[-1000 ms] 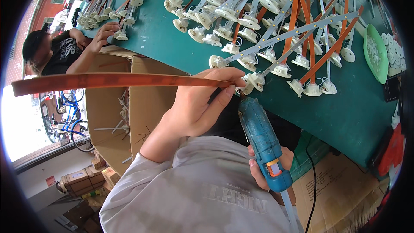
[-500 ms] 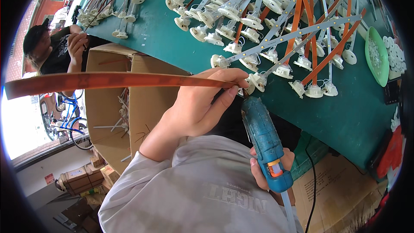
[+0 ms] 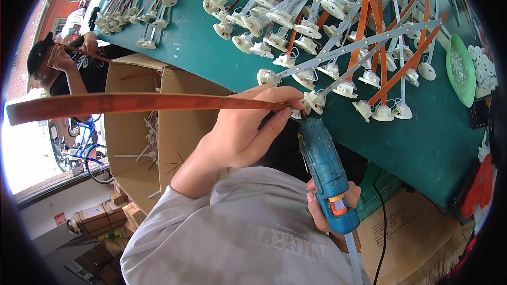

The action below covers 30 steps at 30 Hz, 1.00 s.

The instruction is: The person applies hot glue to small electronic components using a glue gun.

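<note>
My left hand (image 3: 248,126) pinches one end of an orange-brown LED strip (image 3: 142,102), whose long free part stretches out to the left. A small white round base shows just past my left fingertips, mostly hidden by them. My right hand (image 3: 334,208) is wrapped round a blue hot glue gun (image 3: 323,161), with a pale glue stick (image 3: 351,253) coming out of its rear. The gun's nozzle points up at the strip end by my left fingertips; whether it touches cannot be made out.
Many LED strips with white round bases (image 3: 346,89) lie heaped on the green table (image 3: 406,150). A green bowl (image 3: 459,71) of small white pieces stands at the right. An open cardboard box (image 3: 185,126) is at the left, and a person (image 3: 74,68) works beyond it. A black cord (image 3: 384,221) hangs at the lower right.
My hands, the strip and the glue gun have barely shifted. The person at the left has moved their hands, and an orange strip now shows in front of them.
</note>
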{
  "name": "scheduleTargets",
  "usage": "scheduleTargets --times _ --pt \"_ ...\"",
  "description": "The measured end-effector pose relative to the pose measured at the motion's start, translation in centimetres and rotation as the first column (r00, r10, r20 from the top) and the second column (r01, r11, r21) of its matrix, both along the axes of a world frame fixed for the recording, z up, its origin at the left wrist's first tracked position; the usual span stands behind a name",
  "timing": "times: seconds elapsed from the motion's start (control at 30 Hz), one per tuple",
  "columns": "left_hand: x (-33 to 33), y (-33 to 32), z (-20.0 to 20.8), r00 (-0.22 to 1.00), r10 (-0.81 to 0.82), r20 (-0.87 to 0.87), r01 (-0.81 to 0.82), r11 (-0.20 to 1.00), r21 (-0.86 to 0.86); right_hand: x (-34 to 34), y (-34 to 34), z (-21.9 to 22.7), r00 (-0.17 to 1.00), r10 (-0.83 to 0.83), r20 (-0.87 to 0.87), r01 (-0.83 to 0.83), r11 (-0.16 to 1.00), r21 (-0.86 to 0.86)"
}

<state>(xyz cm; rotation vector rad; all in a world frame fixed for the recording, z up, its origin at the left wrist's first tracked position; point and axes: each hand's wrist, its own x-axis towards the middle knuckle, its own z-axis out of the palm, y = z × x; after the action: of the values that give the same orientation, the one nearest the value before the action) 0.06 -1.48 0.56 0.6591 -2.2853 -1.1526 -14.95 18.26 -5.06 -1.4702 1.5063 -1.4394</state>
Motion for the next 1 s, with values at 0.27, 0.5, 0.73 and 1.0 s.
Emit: scheduleTargets --times 0.27,0.5,0.73,1.0 --pt "0.1 0.0 0.0 1.000 0.008 0.008 -0.009 1.000 0.016 -0.1 0.0 0.1 1.000 -0.022 0.021 0.021 0.999 0.026" --pt "-0.1 0.1 0.0 1.000 0.004 0.011 -0.004 1.000 -0.005 -0.2 0.0 0.4 1.000 0.023 -0.015 -0.023 1.000 0.007" --pt "0.1 0.1 -0.1 1.000 0.004 0.015 -0.003 1.000 -0.007 -0.3 0.1 0.7 1.000 0.011 -0.024 -0.010 0.999 0.037" --pt "-0.1 0.3 -0.2 1.000 0.002 0.028 0.000 0.998 -0.067 -0.1 0.4 3.7 0.999 0.003 0.036 -0.011 0.974 0.226"
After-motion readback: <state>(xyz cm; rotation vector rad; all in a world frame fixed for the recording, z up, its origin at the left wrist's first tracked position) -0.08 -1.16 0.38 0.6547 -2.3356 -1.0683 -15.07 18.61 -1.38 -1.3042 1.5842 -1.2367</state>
